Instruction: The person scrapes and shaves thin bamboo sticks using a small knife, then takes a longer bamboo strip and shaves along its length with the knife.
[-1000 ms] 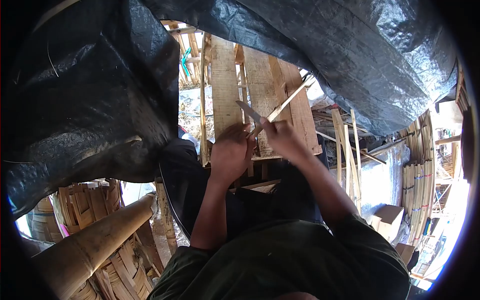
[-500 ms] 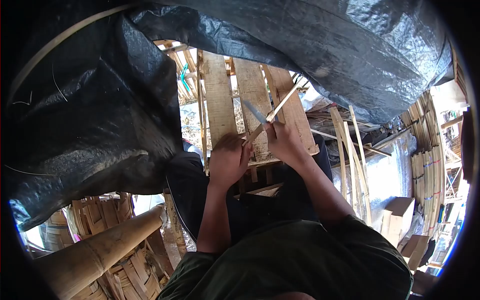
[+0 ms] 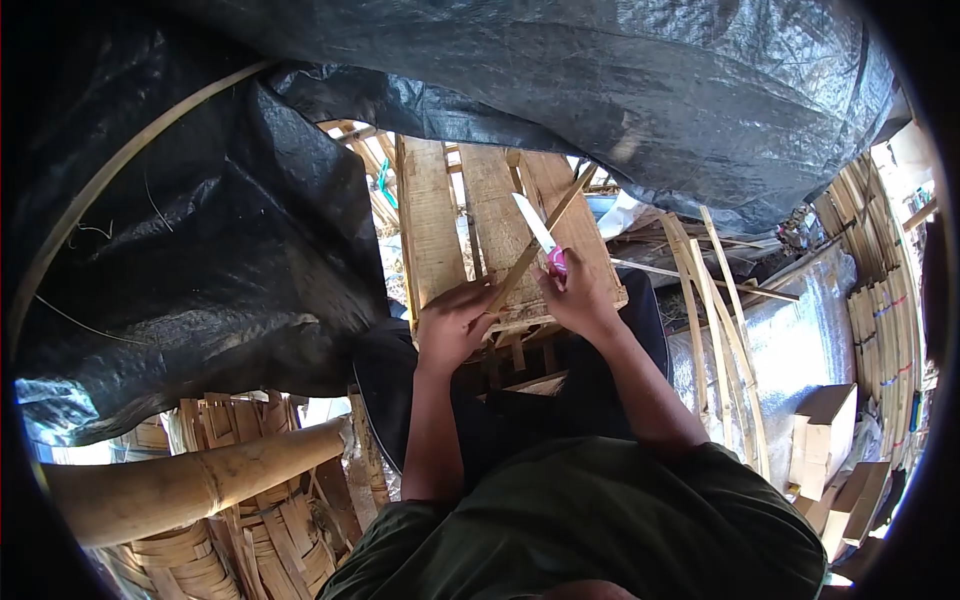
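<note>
Angle shift in mid-work

A pale wooden surface of spaced, weathered planks (image 3: 433, 230) stands in front of the person and serves as the landmark here. Above its near edge, the left hand (image 3: 450, 322) holds the near end of a long, narrow tan strip, seemingly bamboo (image 3: 522, 266), loosely between thumb and fingers. The strip slants over the surface, from the near edge towards the far right corner.

Above the right half of the surface, the right hand (image 3: 580, 297) grips a knife with a bright metal blade and pink-and-white handle (image 3: 535, 222). The blade points towards the far end of the surface and crosses the line of the strip; whether the two touch cannot be told.

Compared with half a second ago, the blade catches more light, its handle shows beside the fingers, and the strip presents a darker face. Both seem to have been turned, which suggests that no cut is being pressed at this instant.

A black plastic tarpaulin (image 3: 180, 260) hangs left of the surface and across its far end. A thick tan bamboo pole (image 3: 210, 482) lies left of the surface, nearer the person. Loose pale slats (image 3: 716, 315) lean right of the surface.
</note>
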Motion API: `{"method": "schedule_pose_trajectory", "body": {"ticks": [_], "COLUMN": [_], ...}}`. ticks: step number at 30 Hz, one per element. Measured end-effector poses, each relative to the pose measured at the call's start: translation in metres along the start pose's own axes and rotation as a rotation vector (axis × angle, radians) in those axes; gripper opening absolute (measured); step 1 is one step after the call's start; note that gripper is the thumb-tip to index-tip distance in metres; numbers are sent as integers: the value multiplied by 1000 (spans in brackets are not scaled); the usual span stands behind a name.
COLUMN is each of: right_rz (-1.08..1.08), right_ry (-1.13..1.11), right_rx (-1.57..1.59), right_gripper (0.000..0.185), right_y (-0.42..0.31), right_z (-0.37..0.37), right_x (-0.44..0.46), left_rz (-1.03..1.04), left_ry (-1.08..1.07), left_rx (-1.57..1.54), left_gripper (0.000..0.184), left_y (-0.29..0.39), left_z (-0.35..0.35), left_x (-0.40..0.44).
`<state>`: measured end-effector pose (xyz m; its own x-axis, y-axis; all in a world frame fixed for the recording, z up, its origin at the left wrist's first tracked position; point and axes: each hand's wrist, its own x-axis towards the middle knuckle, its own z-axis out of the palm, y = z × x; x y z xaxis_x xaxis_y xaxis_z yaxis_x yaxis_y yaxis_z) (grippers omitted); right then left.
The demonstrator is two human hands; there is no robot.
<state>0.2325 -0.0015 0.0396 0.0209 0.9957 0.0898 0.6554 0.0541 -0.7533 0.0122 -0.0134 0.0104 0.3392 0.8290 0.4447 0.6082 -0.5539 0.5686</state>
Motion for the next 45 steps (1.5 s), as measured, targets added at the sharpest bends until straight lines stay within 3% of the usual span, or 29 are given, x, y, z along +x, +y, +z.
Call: {"method": "schedule_pose_trajectory", "body": {"ticks": [2,4,12,18,21,23,28,30,33,36,40,43,45], "right_rz": [-48,-304,-299,-369,-351,-226,-156,-78,56,117,26,2,201], "right_ry": [9,99,-36,-13,-40,182,101,131,-2,-27,-10,39,-183], "right_rx": [-62,132,127,78,168,197,178,93,-100,-149,-143,-126,-72], "right_gripper": [21,21,17,13,13,14,14,22,34,44,46,47,46], "right_y": [6,-4,-6,-4,-12,-11,14,24,20,17,17,16,17], "right_z": [3,9,22,24,15,15,10,19,19,23,38,30,11], "right_x": [-3,-5,-2,1,1,3,15,21,32,40,35,37,59], "left_rz": [-101,-92,-130,9,6,-12,-7,-333,-390,-292,-411,-263,-241], "left_ry": [32,44,80,200,233,231,205,22,-40,-62,-161,-86,-85], "left_rx": [-76,-94,-31,182,183,163,265,117,109,169,293,265,266], "left_gripper": [35,36,42,42,34,22,19,23,30,31,31,30,31], "left_y": [2,-5,-20,-25,-25,-22,-19,-9,9,4,0,-13,-6], "left_z": [1,5,15,27,29,29,27,23,10,7,7,15,15], "left_x": [-1,-5,-15,-18,-16,-13,-7,-4,3,3,1,-3,2]}}
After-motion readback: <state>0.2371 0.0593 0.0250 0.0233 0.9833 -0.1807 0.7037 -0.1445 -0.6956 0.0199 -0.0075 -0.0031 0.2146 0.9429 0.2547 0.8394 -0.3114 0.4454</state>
